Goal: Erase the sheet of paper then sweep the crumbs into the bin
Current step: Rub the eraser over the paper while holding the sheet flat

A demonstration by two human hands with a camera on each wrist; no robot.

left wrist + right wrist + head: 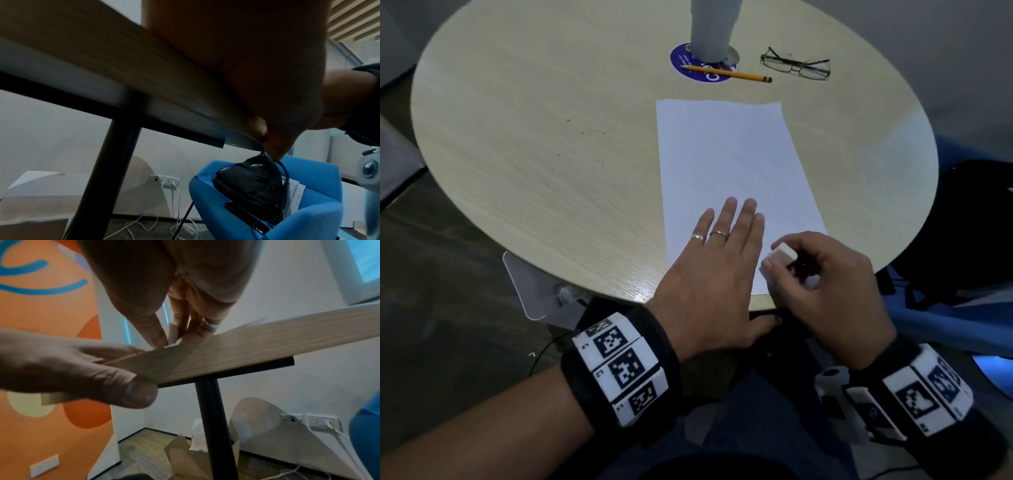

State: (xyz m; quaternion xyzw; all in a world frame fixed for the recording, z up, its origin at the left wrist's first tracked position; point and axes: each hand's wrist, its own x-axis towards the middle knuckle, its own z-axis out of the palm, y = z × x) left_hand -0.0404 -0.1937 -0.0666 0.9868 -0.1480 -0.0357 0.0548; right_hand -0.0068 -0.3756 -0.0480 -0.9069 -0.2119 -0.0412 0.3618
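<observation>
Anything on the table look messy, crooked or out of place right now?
Only small things: dark crumbs lie scattered on the bare table, left of the sheet of paper. The sheet sits slightly skewed to the table edge, but flat and undamaged. Nothing is spilled.

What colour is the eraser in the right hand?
White; the eraser shows best in the head view.

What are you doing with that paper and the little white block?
A person is rubbing out marks. The left hand lies flat on the sheet of paper to keep it steady, and the right hand pinches a white eraser at the sheet's near corner. A few dark crumbs lie on the round table.
</observation>
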